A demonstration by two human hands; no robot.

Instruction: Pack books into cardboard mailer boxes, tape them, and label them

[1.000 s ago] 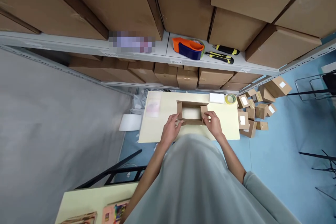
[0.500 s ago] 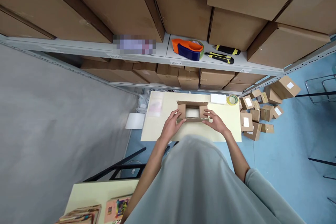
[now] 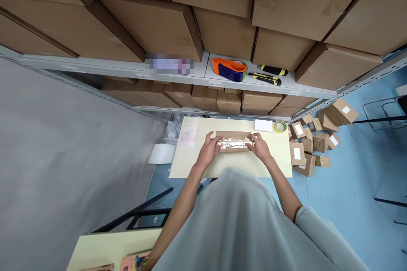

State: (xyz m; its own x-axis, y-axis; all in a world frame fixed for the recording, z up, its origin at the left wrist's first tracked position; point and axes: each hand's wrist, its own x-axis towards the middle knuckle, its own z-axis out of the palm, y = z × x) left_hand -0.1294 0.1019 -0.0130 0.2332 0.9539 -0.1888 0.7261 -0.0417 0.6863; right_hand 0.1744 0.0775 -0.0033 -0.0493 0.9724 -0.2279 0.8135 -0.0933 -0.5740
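A small cardboard box (image 3: pixel 233 134) is above the cream tabletop, a face with shiny clear tape across it turned toward me. At its left end my left hand (image 3: pixel 208 149) grips the edge, thumb and fingers curved around the corner. My right hand (image 3: pixel 260 147) grips the right end in the same way. Both hands are closed on the box, and the side facing away is hidden.
On the table (image 3: pixel 190 165) lie a white pad (image 3: pixel 263 125) and a tape roll (image 3: pixel 280 126). A shelf above holds large boxes, an orange tape dispenser (image 3: pixel 229 69) and utility knives (image 3: pixel 269 75). Parcels (image 3: pixel 297 153) are heaped on the floor at right.
Half a second ago the box showed an open hollow with side flaps; now a taped, closed face is toward me. Both hands stay at its ends. The view has tilted slightly.
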